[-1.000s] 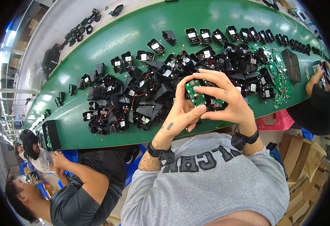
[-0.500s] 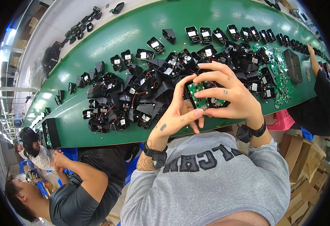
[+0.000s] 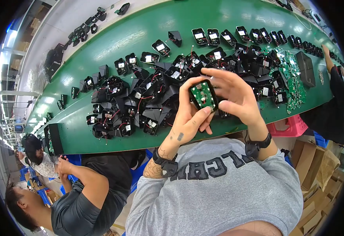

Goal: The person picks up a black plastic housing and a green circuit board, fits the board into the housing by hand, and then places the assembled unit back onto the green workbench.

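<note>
My left hand (image 3: 185,122) is wrapped round a small black plastic housing (image 3: 191,94), its thumb pressing on the lower edge. Inside that housing lies a green circuit board (image 3: 203,97), its component side facing up. Just right of it is my right hand (image 3: 240,100), fingers apart and curved, with nothing visible in its grasp. Its fingertips pass behind the housing's far right side, so whether they touch it I cannot tell. Beyond both hands spreads a heap of similar black housings (image 3: 174,96) with white parts and red wires inside.
Loose green circuit boards (image 3: 291,84) are piled on the right of the green table (image 3: 77,139), beside a dark box (image 3: 305,69). Single housings (image 3: 200,36) stand in a row farther back. A seated person (image 3: 83,196) is at my left, and another person's arm (image 3: 328,61) reaches in at far right.
The circuit board now sits in the black housing, tilted more toward me. My right hand has drawn off the board to the right, its fingers spreading.
</note>
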A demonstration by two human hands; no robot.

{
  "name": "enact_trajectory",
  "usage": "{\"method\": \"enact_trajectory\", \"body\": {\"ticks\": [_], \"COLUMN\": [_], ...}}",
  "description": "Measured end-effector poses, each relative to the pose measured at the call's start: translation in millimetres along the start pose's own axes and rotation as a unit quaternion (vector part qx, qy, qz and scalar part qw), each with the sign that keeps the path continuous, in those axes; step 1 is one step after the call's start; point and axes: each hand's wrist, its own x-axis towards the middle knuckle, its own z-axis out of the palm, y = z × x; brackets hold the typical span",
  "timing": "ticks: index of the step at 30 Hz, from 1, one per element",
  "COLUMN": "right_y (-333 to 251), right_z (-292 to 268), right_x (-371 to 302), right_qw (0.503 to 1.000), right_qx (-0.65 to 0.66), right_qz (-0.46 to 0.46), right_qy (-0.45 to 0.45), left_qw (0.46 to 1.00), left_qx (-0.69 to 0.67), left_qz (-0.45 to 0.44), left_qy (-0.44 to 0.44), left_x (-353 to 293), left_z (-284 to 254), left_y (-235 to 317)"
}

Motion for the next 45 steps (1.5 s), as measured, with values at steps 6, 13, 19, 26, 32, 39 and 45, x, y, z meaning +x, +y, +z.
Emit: {"method": "enact_trajectory", "body": {"ticks": [6,13,19,26,32,39,45], "right_y": [7,11,11,2,-2,-22,-38], "right_z": [9,10,14,18,26,-75,-170], "right_x": [-3,-7,-5,-14,9,-25,-115], "right_qw": [0.983,0.983,0.984,0.993,0.995,0.963,0.880], "right_qx": [0.119,0.144,0.121,0.094,0.060,-0.127,-0.163], "right_qz": [0.138,0.111,0.126,0.069,0.081,0.042,0.052], "right_qy": [0.021,0.031,0.025,0.028,0.012,0.235,0.443], "left_qw": [0.993,0.979,0.945,0.882,0.941,0.950,0.885], "left_qx": [0.115,0.200,0.290,0.431,0.318,0.142,0.252], "left_qz": [-0.005,0.027,0.140,0.152,0.062,0.144,0.097], "left_qy": [-0.006,-0.008,-0.063,-0.115,-0.100,0.239,0.380], "left_x": [-1,-3,-3,-3,-3,-3,-56], "left_z": [0,-5,-20,-18,-30,-183,-380], "left_y": [-5,-14,-18,19,38,153,182]}}
